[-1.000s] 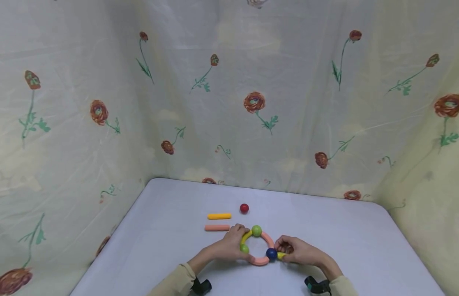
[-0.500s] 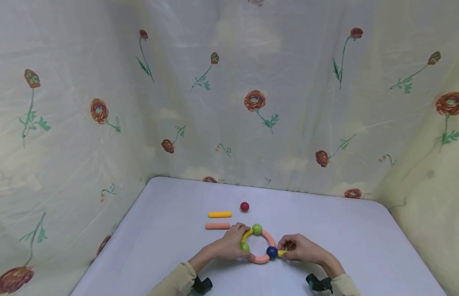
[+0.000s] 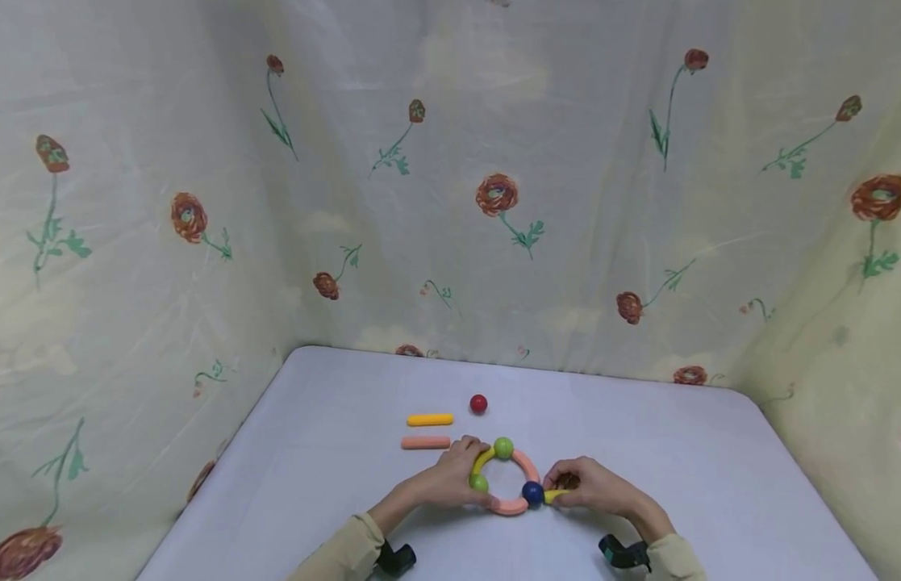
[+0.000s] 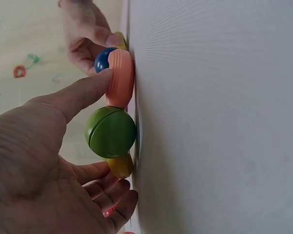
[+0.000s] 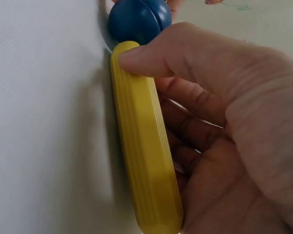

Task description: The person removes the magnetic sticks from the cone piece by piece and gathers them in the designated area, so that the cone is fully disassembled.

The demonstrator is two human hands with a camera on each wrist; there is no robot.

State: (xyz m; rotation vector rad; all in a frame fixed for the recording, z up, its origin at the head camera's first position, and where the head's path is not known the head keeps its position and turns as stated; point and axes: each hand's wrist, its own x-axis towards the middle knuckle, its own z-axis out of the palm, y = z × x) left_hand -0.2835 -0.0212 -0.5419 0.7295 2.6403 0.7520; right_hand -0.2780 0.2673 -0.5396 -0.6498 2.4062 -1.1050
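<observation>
On the table lies a ring of toy building pieces: curved pink rods [image 3: 525, 465], a curved yellow rod [image 3: 482, 462], two green balls [image 3: 503, 448] and a blue ball [image 3: 533, 493]. My left hand [image 3: 453, 478] holds the ring's left side, its thumb pressing a pink piece [image 4: 121, 80] and its fingers at the curved yellow piece [image 4: 121, 166], with a green ball [image 4: 111, 132] between. My right hand [image 3: 594, 489] pinches a straight yellow rod [image 5: 145, 141] near one end, thumb on top. That end meets the blue ball [image 5: 139, 20].
Behind the left hand lie a straight pink rod [image 3: 425, 443] and an orange-yellow rod [image 3: 430, 420]. A red ball [image 3: 478, 403] sits farther back on the white table [image 3: 639, 428]. Flowered curtains [image 3: 566, 242] enclose the table's back and sides.
More of the straight yellow rod shows between my right thumb and fingers, and that hand has shifted slightly. The left hand keeps its hold; the head view has tilted a little.
</observation>
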